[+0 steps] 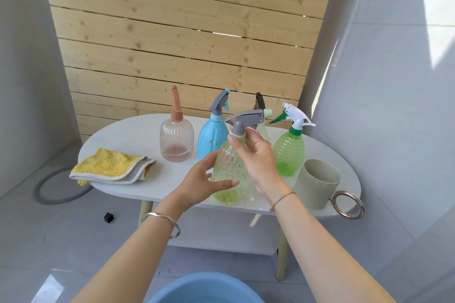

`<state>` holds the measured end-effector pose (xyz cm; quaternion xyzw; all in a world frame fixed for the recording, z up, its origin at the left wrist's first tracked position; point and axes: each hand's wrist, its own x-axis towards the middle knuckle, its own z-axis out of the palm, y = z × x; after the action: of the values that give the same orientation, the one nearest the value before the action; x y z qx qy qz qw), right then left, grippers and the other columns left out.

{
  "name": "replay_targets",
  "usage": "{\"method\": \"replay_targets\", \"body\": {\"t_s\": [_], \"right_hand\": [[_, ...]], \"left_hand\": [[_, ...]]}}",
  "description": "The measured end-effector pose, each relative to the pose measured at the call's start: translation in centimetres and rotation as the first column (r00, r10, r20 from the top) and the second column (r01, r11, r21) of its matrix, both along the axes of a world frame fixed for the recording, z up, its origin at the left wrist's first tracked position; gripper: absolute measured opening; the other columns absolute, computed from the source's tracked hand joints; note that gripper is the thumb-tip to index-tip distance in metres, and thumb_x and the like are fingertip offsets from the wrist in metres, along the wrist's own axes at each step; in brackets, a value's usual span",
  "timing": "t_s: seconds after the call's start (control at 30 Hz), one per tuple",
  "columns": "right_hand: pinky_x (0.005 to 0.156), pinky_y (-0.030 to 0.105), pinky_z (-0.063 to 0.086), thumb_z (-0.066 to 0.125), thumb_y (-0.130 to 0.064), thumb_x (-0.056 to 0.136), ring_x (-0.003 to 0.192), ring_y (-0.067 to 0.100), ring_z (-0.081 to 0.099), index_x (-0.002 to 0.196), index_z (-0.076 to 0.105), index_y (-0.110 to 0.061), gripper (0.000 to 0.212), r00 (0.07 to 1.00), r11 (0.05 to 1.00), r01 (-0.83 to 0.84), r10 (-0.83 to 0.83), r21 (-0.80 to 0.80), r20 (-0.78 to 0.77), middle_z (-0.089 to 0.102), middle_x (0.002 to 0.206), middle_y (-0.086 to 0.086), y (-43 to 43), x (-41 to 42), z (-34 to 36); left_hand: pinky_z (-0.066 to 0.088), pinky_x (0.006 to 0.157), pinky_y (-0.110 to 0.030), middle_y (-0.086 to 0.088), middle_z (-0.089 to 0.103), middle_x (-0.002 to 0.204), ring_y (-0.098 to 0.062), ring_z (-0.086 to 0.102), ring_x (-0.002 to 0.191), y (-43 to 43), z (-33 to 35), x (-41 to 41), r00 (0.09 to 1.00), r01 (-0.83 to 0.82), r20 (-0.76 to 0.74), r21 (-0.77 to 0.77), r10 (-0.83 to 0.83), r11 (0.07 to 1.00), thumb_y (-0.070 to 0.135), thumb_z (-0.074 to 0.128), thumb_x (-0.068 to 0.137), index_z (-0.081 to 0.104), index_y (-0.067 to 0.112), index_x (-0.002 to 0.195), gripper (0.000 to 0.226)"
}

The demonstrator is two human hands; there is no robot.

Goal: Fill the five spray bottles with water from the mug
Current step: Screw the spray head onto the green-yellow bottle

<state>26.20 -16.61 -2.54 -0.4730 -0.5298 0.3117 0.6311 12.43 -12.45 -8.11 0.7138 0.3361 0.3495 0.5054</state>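
A pale green clear spray bottle [227,170] with a grey trigger head stands at the table's front edge. My left hand [204,179] cups its lower body, thumb across the front. My right hand [256,157] holds it just below the grey collar. Behind stand a pink ribbed bottle [176,141], a blue bottle [211,138], a black-headed bottle [261,106] mostly hidden, and a bright green bottle [289,152] with a white head. A beige mug [317,184] with a metal ring handle sits at the right, its inside not visible.
The white oval table [118,130] carries a folded yellow-and-grey cloth [110,167] at the left. A blue basin [206,288] sits on the floor below me. A grey hose ring [46,194] and a small black cap [109,217] lie on the floor at the left.
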Motion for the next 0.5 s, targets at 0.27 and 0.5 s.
{"method": "replay_targets", "body": {"t_s": [0.27,0.5], "right_hand": [[0.104,0.036,0.045,0.065,-0.017,0.090,0.114,0.011,0.061,0.112,0.064,-0.013,0.023,0.995,0.999,0.034,-0.038,0.038,0.091,0.069,0.109,-0.008,0.2,0.5,-0.6],[0.091,0.016,0.040,0.067,-0.033,0.088,0.107,0.001,0.059,0.115,0.064,-0.022,0.029,0.944,0.967,0.235,-0.250,0.093,0.215,0.067,0.108,-0.013,0.6,-0.5,-0.9]], "left_hand": [[0.041,0.088,-0.002,0.014,0.061,0.123,0.011,0.053,0.114,-0.1,-0.2,0.2,1.000,0.000,-0.018,0.051,0.001,0.999,0.020,0.081,0.078,0.048,0.031,0.132,0.065],[0.040,0.093,-0.006,0.015,0.058,0.127,0.011,0.052,0.114,-0.7,-0.1,0.6,0.999,-0.042,0.002,0.075,0.042,0.996,0.021,0.080,0.080,0.045,0.034,0.132,0.065]]}}
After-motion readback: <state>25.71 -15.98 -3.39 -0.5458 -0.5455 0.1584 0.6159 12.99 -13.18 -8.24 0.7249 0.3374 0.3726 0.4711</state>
